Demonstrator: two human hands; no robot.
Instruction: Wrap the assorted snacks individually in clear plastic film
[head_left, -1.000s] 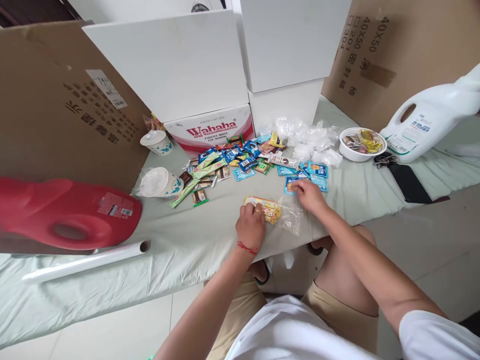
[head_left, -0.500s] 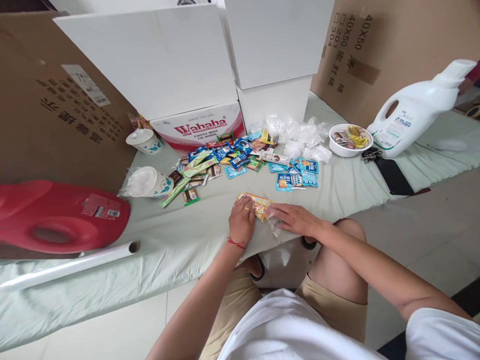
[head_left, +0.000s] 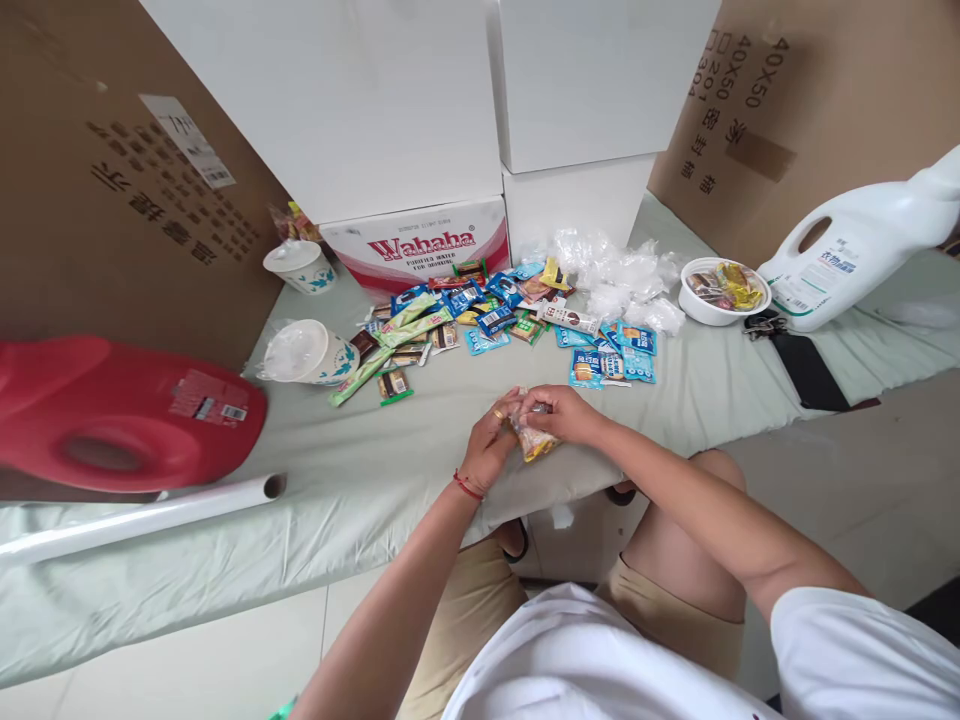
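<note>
A yellow snack packet in clear plastic wrap (head_left: 538, 445) rests on the cloth near the front edge, between my hands. My left hand (head_left: 487, 442), with a ring and a red string bracelet, grips its upper left side with bent fingers. Curled over the packet's top, my right hand (head_left: 566, 413) pinches the clear wrap; the fingertips are partly hidden. Beyond both hands lies a pile of small wrapped snacks (head_left: 480, 315) in blue, green and brown. Several light blue snack packets (head_left: 611, 355) are grouped just right of that pile.
Two paper cups (head_left: 334, 358) (head_left: 309, 268) and a red jug (head_left: 127, 415) stand left, near a plastic film roll (head_left: 150, 515). White boxes (head_left: 405, 110) rise behind. Crumpled clear plastic (head_left: 615, 270), a bowl of snacks (head_left: 720, 315), a white detergent bottle (head_left: 847, 250) and a black phone (head_left: 810, 372) are right.
The packet has been turned, its yellow end now pointing toward me. My right hand has moved from the packet's right end to its top, closer to my left hand. The view has shifted slightly.
</note>
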